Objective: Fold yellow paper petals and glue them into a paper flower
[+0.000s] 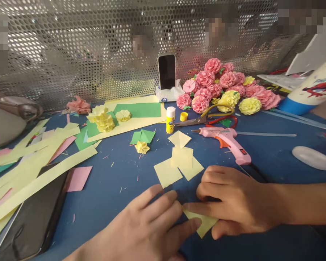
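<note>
A small piece of pale yellow paper [203,224] lies on the blue tabletop between my hands, folded to a pointed shape. My left hand [152,221] has its fingers curled, and its thumb presses on the paper. With the index finger and thumb, my right hand [241,203] holds the paper's other side. Part of the paper is hidden under my fingers. Just beyond are several loose yellow paper squares [167,172], some overlapping, and a creased one [179,139]. A yellow paper flower [142,147] sits by folded green paper [143,136].
A glue stick [170,121], its yellow cap [183,116], scissors [195,121] and a pink glue gun [225,139] stand or lie ahead. Pink paper flowers [205,78] are heaped behind. Paper strips [43,181] cover a black device [29,224] at left. A phone [167,71] stands upright.
</note>
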{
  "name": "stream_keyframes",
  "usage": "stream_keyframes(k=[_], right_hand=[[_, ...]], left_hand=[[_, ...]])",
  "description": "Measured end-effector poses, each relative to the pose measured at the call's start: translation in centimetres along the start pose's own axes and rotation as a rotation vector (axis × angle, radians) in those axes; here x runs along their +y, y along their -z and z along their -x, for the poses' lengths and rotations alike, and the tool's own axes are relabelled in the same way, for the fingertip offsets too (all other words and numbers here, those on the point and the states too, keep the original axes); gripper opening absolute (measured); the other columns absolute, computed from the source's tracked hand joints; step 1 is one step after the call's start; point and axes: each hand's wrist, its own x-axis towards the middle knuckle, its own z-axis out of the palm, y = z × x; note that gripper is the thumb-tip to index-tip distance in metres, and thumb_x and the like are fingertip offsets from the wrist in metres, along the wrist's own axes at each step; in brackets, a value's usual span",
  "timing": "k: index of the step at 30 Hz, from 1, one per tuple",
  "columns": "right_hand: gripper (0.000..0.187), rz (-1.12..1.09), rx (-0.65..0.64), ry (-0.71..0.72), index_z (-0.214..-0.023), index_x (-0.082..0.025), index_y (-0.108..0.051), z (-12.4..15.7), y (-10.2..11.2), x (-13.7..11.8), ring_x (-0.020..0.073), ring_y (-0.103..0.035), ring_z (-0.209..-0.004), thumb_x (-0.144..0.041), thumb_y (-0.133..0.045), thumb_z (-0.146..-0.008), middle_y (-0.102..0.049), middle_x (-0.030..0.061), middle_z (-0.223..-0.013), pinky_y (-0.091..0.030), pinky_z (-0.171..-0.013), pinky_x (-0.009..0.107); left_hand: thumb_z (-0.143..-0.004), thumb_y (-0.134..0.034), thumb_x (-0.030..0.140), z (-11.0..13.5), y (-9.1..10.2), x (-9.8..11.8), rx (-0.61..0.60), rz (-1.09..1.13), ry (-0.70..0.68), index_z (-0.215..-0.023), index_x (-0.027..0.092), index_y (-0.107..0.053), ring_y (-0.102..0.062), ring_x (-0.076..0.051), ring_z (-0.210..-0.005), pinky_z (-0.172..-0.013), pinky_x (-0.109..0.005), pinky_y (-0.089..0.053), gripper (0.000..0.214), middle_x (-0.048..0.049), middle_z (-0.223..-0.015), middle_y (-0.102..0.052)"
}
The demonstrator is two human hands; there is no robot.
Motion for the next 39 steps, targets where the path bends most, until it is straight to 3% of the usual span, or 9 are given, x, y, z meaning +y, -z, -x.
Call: stream_keyframes(k=[7,17,22,25,28,33,36,39], right_hand=[[0.041,0.102,-0.089,-0.011,-0.124,-0.014,-0.061,-0.7,0.4,-1.2,0.0194,-0.048,-0.080,-0.044,-0.043,-0.102,-0.061,0.0032,-0.084,-0.036,-0.074,0.035],[0.040,0.227,-0.085,-0.176,-0.122,-0.019,-0.063,4.1,2.0,-3.9,0.0179,-0.053,-0.074,-0.030,-0.028,-0.106,-0.064,0.0015,-0.080,-0.039,-0.074,0.034],[0.024,0.157,-0.064,-0.166,-0.094,-0.020,-0.066,2.6,2.4,-3.0,0.0195,-0.056,-0.076,-0.041,-0.054,-0.097,-0.064,0.0011,-0.077,-0.038,-0.070,0.034],[0.039,0.137,-0.149,-0.125,-0.083,-0.018,-0.060,0.8,2.1,-2.1,0.0182,-0.054,-0.066,-0.055,-0.071,-0.081,-0.062,0.0001,-0.072,-0.034,-0.060,0.032],[0.043,0.098,-0.220,-0.123,-0.083,-0.017,-0.058,-0.6,1.6,-1.6,0.0173,-0.054,-0.062,-0.058,-0.069,-0.081,-0.062,0.0008,-0.070,-0.030,-0.056,0.030],[0.031,0.036,-0.307,-0.178,-0.081,-0.016,-0.057,-1.4,1.6,-1.3,0.0184,-0.059,-0.065,-0.045,-0.065,-0.089,-0.065,0.0033,-0.070,-0.028,-0.057,0.028],[0.017,-0.011,-0.309,-0.219,-0.083,-0.016,-0.057,-1.4,1.8,-1.2,0.0175,-0.060,-0.066,-0.030,-0.061,-0.091,-0.066,0.0036,-0.073,-0.027,-0.057,0.028],[0.013,-0.174,-0.258,-0.324,-0.078,-0.017,-0.053,-1.3,1.9,-1.1,0.0134,-0.057,-0.062,-0.020,-0.058,-0.090,-0.063,-0.0002,-0.070,-0.027,-0.056,0.026]], left_hand=[[-0.093,-0.054,0.055,-0.1,-0.1,0.0,-0.008,0.061,0.019,-0.132,0.025,-0.058,-0.058,-0.018,-0.088,-0.102,-0.034,-0.030,0.049,0.0016,-0.096,-0.066],[-0.102,-0.040,0.044,-0.4,0.0,0.2,-0.023,0.102,0.022,-0.126,0.022,-0.062,-0.058,-0.018,-0.082,-0.098,-0.036,-0.035,0.039,-0.0004,-0.087,-0.063],[-0.102,-0.042,0.030,-0.5,-0.3,-0.1,0.052,0.153,0.012,-0.112,0.014,-0.065,-0.056,-0.017,-0.074,-0.087,-0.036,-0.042,0.029,-0.0022,-0.079,-0.062],[-0.100,-0.046,0.022,-0.2,-0.4,0.0,0.140,0.218,0.092,-0.097,0.015,-0.064,-0.052,-0.017,-0.070,-0.078,-0.035,-0.042,0.020,-0.0025,-0.076,-0.061],[-0.097,-0.049,0.017,-0.3,-0.4,0.5,0.172,0.307,0.230,-0.087,0.019,-0.061,-0.049,-0.016,-0.068,-0.070,-0.032,-0.038,0.015,-0.0009,-0.073,-0.059],[-0.096,-0.050,0.017,-1.4,-0.4,1.6,0.102,0.403,0.506,-0.084,0.020,-0.056,-0.051,-0.014,-0.068,-0.066,-0.029,-0.036,0.013,0.0019,-0.072,-0.057],[-0.093,-0.055,0.024,-2.0,-0.4,1.9,0.038,0.394,0.598,-0.086,0.021,-0.053,-0.053,-0.015,-0.069,-0.067,-0.028,-0.038,0.008,0.0026,-0.074,-0.058],[-0.087,-0.067,0.034,-2.3,-0.4,2.1,-0.004,0.360,0.660,-0.088,0.021,-0.052,-0.055,-0.016,-0.071,-0.069,-0.029,-0.040,0.020,0.0029,-0.078,-0.059]])
